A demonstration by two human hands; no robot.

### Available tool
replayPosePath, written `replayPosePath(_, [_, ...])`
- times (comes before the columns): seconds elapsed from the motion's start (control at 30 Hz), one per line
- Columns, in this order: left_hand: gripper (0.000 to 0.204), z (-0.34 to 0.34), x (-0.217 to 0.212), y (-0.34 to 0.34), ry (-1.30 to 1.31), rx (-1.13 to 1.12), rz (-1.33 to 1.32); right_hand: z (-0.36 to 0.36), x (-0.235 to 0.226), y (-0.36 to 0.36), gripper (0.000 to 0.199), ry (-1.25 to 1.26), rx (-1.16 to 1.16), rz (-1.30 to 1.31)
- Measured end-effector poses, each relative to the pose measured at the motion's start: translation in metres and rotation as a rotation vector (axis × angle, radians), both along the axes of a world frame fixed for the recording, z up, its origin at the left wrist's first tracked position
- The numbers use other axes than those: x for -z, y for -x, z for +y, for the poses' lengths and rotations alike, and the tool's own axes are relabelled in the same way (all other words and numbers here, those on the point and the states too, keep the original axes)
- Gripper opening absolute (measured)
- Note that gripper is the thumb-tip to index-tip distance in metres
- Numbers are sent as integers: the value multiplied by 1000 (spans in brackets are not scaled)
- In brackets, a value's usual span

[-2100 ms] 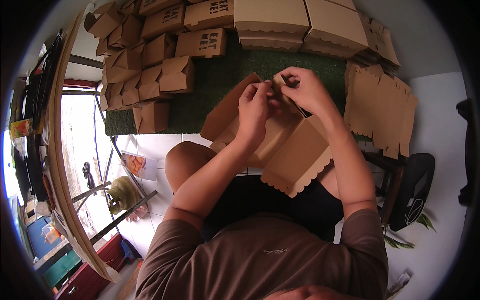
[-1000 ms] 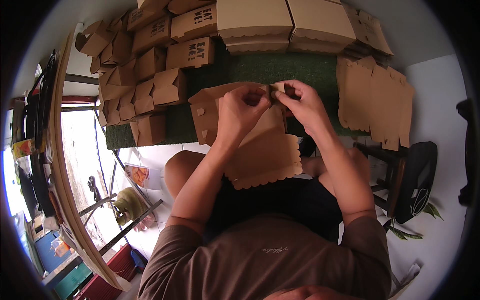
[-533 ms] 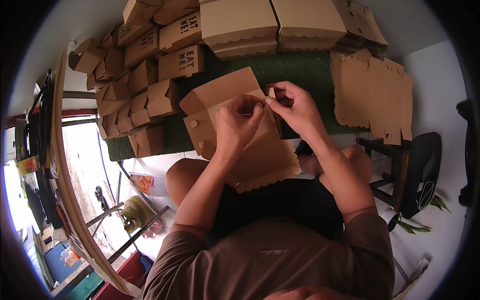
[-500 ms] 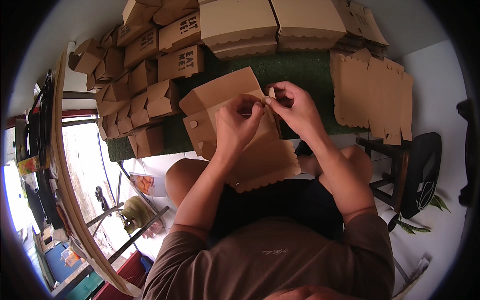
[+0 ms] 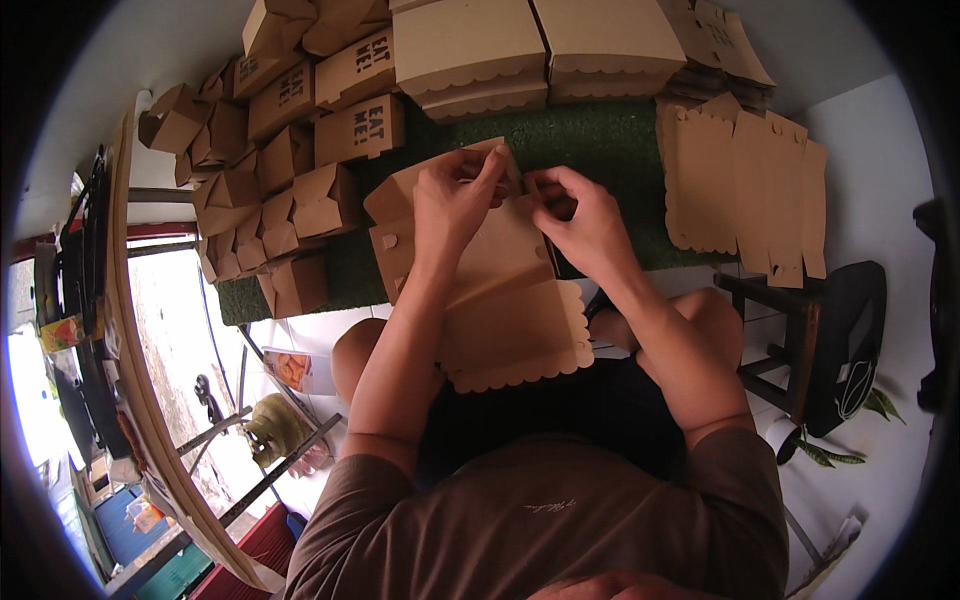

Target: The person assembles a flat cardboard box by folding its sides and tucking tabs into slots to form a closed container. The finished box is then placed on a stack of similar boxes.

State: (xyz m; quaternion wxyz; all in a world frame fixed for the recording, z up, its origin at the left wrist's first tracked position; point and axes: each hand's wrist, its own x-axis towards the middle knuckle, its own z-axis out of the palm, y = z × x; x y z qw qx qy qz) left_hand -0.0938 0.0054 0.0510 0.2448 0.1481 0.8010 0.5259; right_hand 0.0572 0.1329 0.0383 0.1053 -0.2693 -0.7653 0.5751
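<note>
Head view suggests folding is in hand, fingers of the left hand (image 5: 447,205) pinching the far corner and those of the right hand (image 5: 585,218) the right side of a part-formed cardboard box (image 5: 503,262) over lap (image 5: 545,400) and table (image 5: 600,130), the next move probably calling for careful alignment.

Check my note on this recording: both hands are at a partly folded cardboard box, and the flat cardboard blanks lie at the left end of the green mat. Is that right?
Not quite: the flat cardboard blanks lie at the right end of the green mat, as the head view shows. Both hands are at a partly folded cardboard box.
</note>
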Motion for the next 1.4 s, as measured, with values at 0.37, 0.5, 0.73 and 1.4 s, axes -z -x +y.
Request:
replayPosePath(0.37, [29, -23, -7, -17, 42, 217, 15, 13, 24, -2, 44, 131, 69, 24])
replayPosePath(0.5, [25, -25, -3, -26, -6, 193, 40, 13, 25, -3, 52, 160, 76, 19])
replayPosePath(0.73, [29, -28, -1, -35, 11, 176, 137, 16, 23, -5, 55, 139, 19, -9])
replayPosePath(1.4, [28, -40, 4, -50, -73, 126, 76, 24, 5, -10, 61, 219, -80, -59])
